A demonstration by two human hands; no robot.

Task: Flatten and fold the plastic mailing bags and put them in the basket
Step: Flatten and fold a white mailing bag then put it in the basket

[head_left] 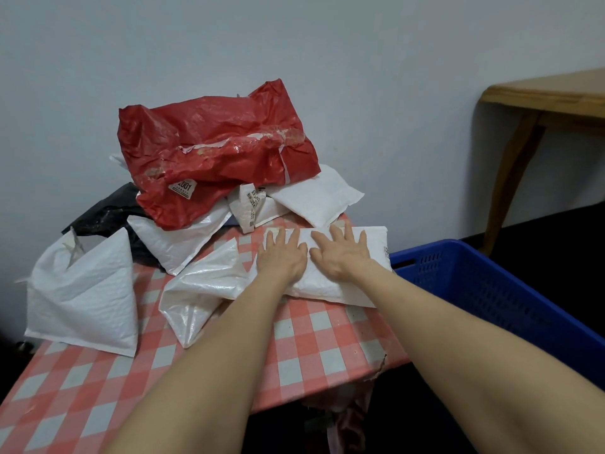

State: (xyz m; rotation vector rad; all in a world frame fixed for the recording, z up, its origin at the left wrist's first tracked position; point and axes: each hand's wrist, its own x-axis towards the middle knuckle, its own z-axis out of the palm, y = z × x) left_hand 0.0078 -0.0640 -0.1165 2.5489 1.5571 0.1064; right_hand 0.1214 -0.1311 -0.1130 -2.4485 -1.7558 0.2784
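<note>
Palms lie flat on a white mailing bag: my left hand and my right hand press it side by side, fingers straight and slightly spread, gripping nothing. This bag lies on the checked tablecloth just beside the blue basket, its end next to my right hand close to the basket's rim; I cannot tell whether they touch. On the side of my left hand away from the basket sits a crumpled white bag, and farther still from the basket a puffed white bag stands up in a triangle. A heap of more bags rises against the wall, well apart from the basket, with a wrinkled red bag on top and a black bag showing below it. Beyond the basket stands a wooden table.
</note>
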